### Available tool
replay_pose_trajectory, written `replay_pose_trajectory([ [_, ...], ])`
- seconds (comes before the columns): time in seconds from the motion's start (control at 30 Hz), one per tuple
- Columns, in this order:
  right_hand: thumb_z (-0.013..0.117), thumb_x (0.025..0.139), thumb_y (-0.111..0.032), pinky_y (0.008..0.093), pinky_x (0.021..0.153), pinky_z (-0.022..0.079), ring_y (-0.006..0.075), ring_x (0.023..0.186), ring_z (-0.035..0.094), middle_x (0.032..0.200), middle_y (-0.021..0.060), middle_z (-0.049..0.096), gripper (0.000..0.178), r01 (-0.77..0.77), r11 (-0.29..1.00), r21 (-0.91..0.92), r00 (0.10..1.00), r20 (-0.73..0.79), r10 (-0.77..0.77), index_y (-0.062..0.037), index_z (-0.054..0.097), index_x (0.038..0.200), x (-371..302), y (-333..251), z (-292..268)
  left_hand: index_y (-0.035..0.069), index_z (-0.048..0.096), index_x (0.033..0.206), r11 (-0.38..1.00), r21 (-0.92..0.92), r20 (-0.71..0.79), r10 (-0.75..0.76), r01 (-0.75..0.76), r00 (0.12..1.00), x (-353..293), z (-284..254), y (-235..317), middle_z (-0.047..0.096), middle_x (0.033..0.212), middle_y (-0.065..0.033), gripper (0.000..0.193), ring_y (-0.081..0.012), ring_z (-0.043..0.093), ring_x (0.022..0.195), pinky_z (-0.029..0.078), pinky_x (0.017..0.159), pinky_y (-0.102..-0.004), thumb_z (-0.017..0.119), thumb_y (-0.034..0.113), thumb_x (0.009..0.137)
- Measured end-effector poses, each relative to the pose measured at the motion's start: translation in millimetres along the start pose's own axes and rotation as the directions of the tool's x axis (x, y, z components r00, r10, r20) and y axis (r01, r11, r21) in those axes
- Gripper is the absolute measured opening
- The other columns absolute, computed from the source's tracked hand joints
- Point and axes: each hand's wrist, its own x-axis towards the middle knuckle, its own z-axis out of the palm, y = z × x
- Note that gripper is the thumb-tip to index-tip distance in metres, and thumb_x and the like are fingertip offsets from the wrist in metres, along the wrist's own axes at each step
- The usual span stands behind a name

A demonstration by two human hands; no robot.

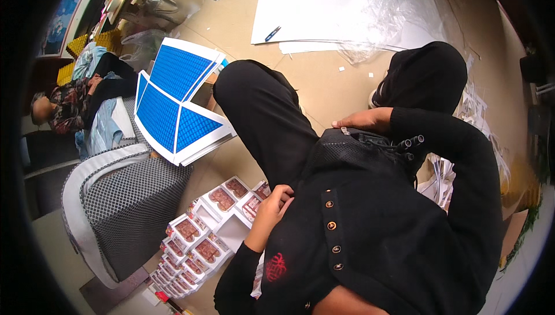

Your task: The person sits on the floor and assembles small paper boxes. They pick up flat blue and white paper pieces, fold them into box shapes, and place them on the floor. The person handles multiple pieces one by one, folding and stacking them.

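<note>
No words or numbers are showing legibly. On the black cardigan (pixel 376 240), a red mark (pixel 275 267) is sitting nearer the body than the left hand (pixel 272 210), its strokes forming nothing readable. Left of that hand, printed boxes (pixel 207 251) are carrying print too small to read.

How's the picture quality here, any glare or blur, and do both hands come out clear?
Head view: glare streaks the plastic and the paper partly under it looks washed out; head view: left hand and right hand look fairly sharp; head view: the trousers sink into black; head view: fisheye distortion leaves dark corners and a soft rim.
</note>
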Motion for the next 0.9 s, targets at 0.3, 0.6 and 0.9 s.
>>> replay_pose_trajectory([
  [0.3, 0.039, 0.101, -0.044, 0.0322, 0.101, 0.041, 0.0173, 0.113, 0.055, 0.129, 0.0074, 0.059, 0.052, 0.054, 0.941, -0.335, 0.998, -0.009, -0.061, -0.0039, 0.057, 0.130, 7.2, -19.3, 0.1, 0.010, 0.047, 0.104, 0.947, 0.256, 0.082, 0.179, -0.194, 0.981, 0.4, -3.6, -15.9, 0.063, 0.087, -0.0172, 0.020, -0.0371, 0.064, 0.083, 0.049, 0.067, -0.0435, 0.059, 0.020, 0.092],
  [0.6, 0.036, 0.102, -0.042, 0.0351, 0.091, 0.047, 0.0259, 0.105, 0.062, 0.115, 0.0168, 0.065, 0.053, 0.363, 0.547, -0.754, 0.880, 0.085, -0.467, 0.0025, 0.060, 0.118, -1.9, -18.7, -1.1, 0.008, 0.051, 0.123, 0.932, 0.123, -0.154, 0.356, -0.340, 0.922, 52.1, -1.0, 43.1, 0.058, 0.109, -0.0126, 0.030, -0.0295, 0.059, 0.100, 0.047, 0.084, -0.0368, 0.054, 0.018, 0.096],
  [0.9, 0.041, 0.101, -0.029, 0.0373, 0.093, 0.043, 0.0321, 0.109, 0.057, 0.118, 0.0221, 0.060, 0.039, 0.445, 0.336, -0.830, 0.824, 0.232, -0.517, 0.0016, 0.055, 0.120, -29.5, -22.2, -17.8, 0.007, 0.063, 0.113, 0.824, 0.159, 0.158, 0.523, -0.544, 0.838, 143.9, 6.7, 98.8, 0.060, 0.108, -0.0128, 0.025, -0.0291, 0.053, 0.102, 0.041, 0.092, -0.0370, 0.050, 0.021, 0.097],
])
